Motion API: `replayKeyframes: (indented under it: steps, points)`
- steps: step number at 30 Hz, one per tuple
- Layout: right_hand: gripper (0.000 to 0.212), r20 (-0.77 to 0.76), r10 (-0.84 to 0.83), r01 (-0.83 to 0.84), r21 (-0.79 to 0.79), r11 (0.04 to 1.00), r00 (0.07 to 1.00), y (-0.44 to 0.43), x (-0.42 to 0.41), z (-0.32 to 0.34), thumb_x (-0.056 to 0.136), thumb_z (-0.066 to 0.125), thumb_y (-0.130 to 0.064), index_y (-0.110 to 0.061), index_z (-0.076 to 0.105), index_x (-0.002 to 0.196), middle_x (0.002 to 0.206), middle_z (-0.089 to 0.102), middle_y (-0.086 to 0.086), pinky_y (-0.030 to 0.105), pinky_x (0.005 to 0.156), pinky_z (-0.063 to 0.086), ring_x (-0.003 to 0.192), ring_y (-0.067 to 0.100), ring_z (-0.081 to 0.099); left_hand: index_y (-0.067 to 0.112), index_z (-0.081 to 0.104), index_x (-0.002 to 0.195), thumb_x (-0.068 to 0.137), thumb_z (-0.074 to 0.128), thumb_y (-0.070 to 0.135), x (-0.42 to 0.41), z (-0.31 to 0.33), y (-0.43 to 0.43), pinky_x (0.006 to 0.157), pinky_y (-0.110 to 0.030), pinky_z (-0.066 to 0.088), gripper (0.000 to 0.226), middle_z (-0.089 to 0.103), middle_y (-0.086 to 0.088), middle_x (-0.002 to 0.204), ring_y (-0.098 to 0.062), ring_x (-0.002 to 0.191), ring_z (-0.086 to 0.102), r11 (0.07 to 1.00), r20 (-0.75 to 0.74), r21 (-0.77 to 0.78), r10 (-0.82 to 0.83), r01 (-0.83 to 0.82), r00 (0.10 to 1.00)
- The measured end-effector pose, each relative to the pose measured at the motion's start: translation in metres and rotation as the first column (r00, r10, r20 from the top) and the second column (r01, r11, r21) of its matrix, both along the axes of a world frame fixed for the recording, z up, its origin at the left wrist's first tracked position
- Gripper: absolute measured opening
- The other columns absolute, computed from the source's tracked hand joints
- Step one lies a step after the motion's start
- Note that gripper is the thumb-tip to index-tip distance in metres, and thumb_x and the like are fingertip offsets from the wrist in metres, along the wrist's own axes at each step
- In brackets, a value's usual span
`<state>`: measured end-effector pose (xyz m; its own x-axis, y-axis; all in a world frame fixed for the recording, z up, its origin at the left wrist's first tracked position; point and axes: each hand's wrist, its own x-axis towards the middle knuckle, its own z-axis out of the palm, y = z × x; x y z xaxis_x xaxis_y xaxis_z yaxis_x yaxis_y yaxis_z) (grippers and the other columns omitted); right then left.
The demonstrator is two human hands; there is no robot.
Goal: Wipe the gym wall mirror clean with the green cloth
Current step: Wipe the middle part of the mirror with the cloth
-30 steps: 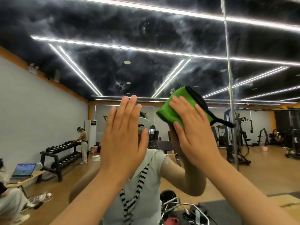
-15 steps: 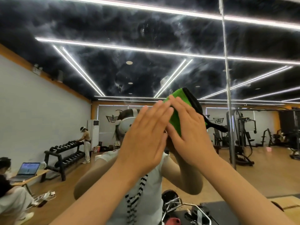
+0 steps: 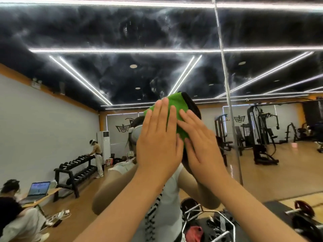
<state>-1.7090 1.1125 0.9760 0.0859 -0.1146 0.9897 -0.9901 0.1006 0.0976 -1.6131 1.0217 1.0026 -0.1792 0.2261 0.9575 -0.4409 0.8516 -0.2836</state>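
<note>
**Pressing the green cloth to the glass with both palms**

Head view: holding the green cloth [image 3: 174, 109] flat against the wall mirror [image 3: 122, 32] at about head height, just left of the vertical seam [image 3: 225, 75] between panels, and covering the reflected face. Laying the left hand [image 3: 157, 145] over the cloth's lower left part, fingers [image 3: 162, 116] straight and close side by side, pinching nothing. Setting the right hand [image 3: 202, 151] just beside it on the cloth's right part, fingers [image 3: 187, 117] straight and slightly fanned, also flat.

Pressing rather than gripping, most likely so that the folded pad meets the glass evenly and slides without bunching. Doubling up the palms, probably for extra force on a stubborn patch. Leaving the cloth's black trim [image 3: 192, 105] sticking out at the upper right, clear of both hands.

Working just below what look like pale smears [image 3: 153, 88] over the dark reflected ceiling, so judging the wipe far from finished. Seeing only reflections around: a dumbbell rack [image 3: 76, 168], a laptop [image 3: 39, 188], a cable machine [image 3: 262, 133].
</note>
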Motion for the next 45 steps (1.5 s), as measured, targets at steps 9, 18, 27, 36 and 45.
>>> replayKeyframes:
  steps: [9,18,27,36,45]
  points:
    - [0.066,0.139,-0.149,0.171,-0.168,0.971,0.979,-0.018,0.004,-0.052,0.093,0.043,-0.017,-0.016,0.022,0.156,0.161,0.03,0.001,0.04,0.125,0.009,0.152,0.013,0.019,0.007,0.03,0.155,0.109,0.009,0.04,-0.03,-0.005,0.008,0.124,-0.048,0.01,0.061,0.025,-0.026,0.161,-0.04,0.151,0.019,0.994,-0.083,0.012,0.11,-0.109,0.99]
    - [0.062,0.112,-0.218,0.232,-0.133,0.964,0.969,-0.018,0.002,-0.052,0.098,0.041,-0.023,-0.014,0.023,0.156,0.162,0.026,0.003,0.043,0.125,0.011,0.152,0.017,0.019,0.01,0.027,0.157,0.105,0.012,0.055,-0.013,0.021,-0.008,0.124,-0.044,0.009,0.07,0.021,-0.021,0.164,-0.033,0.152,0.015,0.983,-0.009,-0.081,0.164,-0.164,0.986]
    - [0.057,0.085,-0.283,0.292,-0.119,0.949,0.955,-0.02,0.0,-0.052,0.099,0.037,-0.027,-0.012,0.035,0.154,0.162,0.027,0.004,0.045,0.124,0.01,0.152,0.02,0.021,0.002,0.032,0.154,0.1,0.035,0.032,0.022,0.053,-0.018,0.125,-0.034,0.011,0.062,0.03,-0.013,0.163,-0.025,0.152,0.023,0.997,-0.011,-0.01,0.079,-0.079,0.997]
    - [0.058,0.099,-0.297,0.306,-0.099,0.947,0.95,-0.018,0.003,-0.052,0.099,0.036,-0.027,-0.012,0.033,0.154,0.163,0.027,0.005,0.046,0.124,0.011,0.152,0.021,0.022,0.005,0.043,0.148,0.095,0.053,0.038,0.035,0.059,-0.031,0.115,-0.032,0.027,0.064,0.048,-0.011,0.151,-0.025,0.139,0.038,0.987,0.061,-0.142,0.08,-0.07,0.995]
    - [0.057,0.096,-0.304,0.314,-0.104,0.944,0.948,-0.018,0.003,-0.053,0.1,0.035,-0.028,-0.013,0.034,0.154,0.162,0.028,0.006,0.045,0.125,0.009,0.151,0.021,0.023,0.001,0.05,0.141,0.093,0.059,0.029,0.037,0.053,-0.038,0.099,-0.037,0.031,0.056,0.046,-0.015,0.134,-0.028,0.121,0.034,0.95,-0.08,-0.217,0.213,-0.226,0.974]
